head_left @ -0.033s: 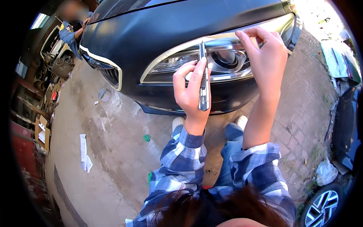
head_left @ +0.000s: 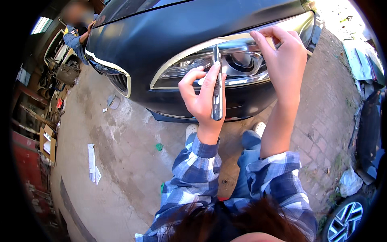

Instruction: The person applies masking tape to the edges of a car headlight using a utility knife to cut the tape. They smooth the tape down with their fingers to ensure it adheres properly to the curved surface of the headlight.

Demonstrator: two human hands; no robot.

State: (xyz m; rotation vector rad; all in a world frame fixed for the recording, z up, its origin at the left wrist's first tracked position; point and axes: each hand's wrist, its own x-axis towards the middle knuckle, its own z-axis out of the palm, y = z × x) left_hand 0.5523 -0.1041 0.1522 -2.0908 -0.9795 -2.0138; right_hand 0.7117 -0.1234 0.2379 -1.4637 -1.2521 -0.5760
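My left hand (head_left: 199, 103) is closed around a slim utility knife (head_left: 218, 101), which stands nearly upright with its tip in front of the headlight (head_left: 185, 69). Cream masking tape (head_left: 180, 55) runs along the headlight's border on a dark car. At the lamp's upper edge, my right hand (head_left: 287, 60) pinches the tape between thumb and forefinger. A beige piece shows between its curled fingers; whether it belongs to the same tape I cannot tell.
Similar tape borders the grille (head_left: 117, 80). Another person (head_left: 74, 38) leans on the car's far left side. A bucket (head_left: 113, 101) and a paper strip (head_left: 92, 163) lie on the floor. Right of me are a wheel (head_left: 346, 222) and a plastic bag (head_left: 350, 182).
The left fingers have shifted slightly on the utility knife. The view has moved a little; both hands stay at the headlight.
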